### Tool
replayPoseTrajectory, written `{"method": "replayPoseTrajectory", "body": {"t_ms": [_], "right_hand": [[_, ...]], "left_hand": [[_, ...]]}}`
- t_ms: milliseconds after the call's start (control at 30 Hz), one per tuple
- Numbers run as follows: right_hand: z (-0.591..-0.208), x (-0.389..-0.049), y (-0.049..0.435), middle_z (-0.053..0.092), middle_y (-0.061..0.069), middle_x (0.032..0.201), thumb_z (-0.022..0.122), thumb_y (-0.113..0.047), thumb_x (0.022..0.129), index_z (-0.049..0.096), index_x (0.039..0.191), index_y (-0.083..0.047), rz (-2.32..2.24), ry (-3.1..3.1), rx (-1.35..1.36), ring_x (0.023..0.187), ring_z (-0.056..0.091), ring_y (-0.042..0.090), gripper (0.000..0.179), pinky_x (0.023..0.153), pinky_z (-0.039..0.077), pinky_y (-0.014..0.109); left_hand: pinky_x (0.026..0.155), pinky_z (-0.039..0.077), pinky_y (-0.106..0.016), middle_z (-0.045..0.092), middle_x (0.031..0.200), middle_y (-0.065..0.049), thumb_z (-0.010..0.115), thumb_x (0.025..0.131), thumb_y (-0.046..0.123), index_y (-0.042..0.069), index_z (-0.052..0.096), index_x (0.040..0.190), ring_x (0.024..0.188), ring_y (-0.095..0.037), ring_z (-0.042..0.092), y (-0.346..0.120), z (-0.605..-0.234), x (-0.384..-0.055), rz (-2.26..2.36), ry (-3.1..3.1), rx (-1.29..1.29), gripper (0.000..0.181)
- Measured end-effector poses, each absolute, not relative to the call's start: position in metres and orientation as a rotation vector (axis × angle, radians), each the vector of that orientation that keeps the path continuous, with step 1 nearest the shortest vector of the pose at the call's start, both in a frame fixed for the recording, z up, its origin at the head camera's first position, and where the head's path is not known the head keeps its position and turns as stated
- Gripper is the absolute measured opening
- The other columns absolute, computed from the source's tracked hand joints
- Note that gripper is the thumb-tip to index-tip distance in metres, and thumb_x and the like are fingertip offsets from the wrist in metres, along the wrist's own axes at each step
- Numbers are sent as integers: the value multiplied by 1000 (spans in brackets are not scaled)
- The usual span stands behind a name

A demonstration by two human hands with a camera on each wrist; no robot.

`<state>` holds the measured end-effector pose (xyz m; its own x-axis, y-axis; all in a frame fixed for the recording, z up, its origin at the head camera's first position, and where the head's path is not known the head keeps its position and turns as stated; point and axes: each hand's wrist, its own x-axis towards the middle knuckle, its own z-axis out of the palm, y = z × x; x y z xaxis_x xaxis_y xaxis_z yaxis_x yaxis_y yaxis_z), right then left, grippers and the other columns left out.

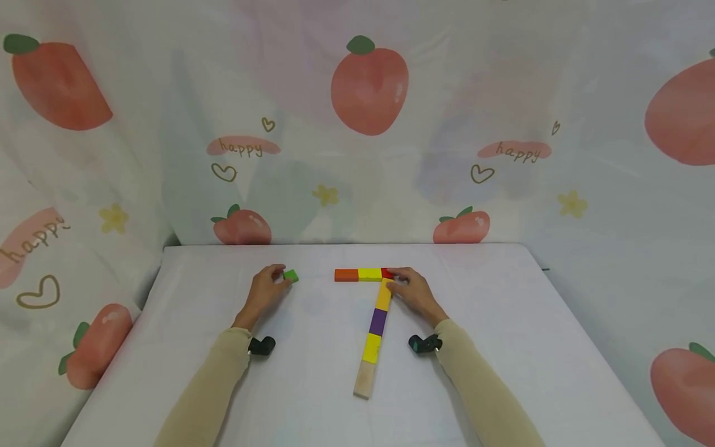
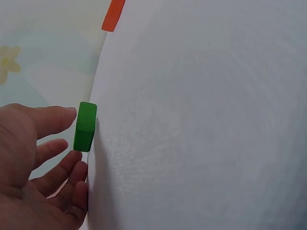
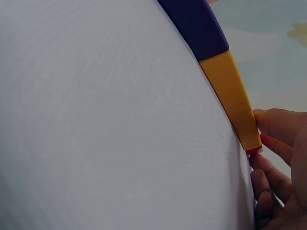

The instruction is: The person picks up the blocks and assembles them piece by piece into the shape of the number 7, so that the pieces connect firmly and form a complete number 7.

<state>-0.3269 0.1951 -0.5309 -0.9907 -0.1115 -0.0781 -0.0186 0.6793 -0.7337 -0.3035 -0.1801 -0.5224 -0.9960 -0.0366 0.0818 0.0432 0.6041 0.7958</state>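
My left hand (image 1: 267,290) is at the far left of the row, its thumb and fingers about a small green block (image 1: 291,275). In the left wrist view the thumb tip meets one side of the green block (image 2: 85,127), with other fingers curled below. My right hand (image 1: 414,290) pinches at a red block (image 1: 386,273), partly hidden by its fingers. The thumb touches the side of the orange-yellow block (image 3: 232,98) below it. Left of the red block lie a yellow block (image 1: 370,274) and an orange block (image 1: 346,275), end to end.
Slanting toward me from the orange-yellow block are a purple block (image 1: 377,322), a yellow block (image 1: 371,348) and a plain wooden block (image 1: 365,380). White cloth covers the table (image 1: 301,372). A printed fruit curtain (image 1: 391,186) stands behind and at the sides.
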Motion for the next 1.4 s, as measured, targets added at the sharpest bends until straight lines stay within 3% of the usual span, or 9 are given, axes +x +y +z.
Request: {"method": "replayPoseTrajectory", "body": {"t_ms": [733, 1400], "right_hand": [[-527, -327, 195, 54, 11, 139, 66, -31, 93, 58, 137, -21, -1218, 2767, -83, 128, 47, 32, 46, 113, 35, 53], [-531, -327, 195, 54, 10, 138, 66, -30, 93, 58, 138, -22, -1205, 2776, -97, 127, 48, 32, 46, 112, 37, 52]], "left_hand": [[96, 46, -46, 60, 116, -23, 70, 88, 12, -5, 60, 124, 109, -34, 57, -175, -525, -309, -1198, -2798, -10, 41], [97, 46, -46, 60, 118, -22, 69, 89, 13, -3, 60, 125, 111, -33, 56, -173, -525, -306, -1211, -2803, -13, 40]]}}
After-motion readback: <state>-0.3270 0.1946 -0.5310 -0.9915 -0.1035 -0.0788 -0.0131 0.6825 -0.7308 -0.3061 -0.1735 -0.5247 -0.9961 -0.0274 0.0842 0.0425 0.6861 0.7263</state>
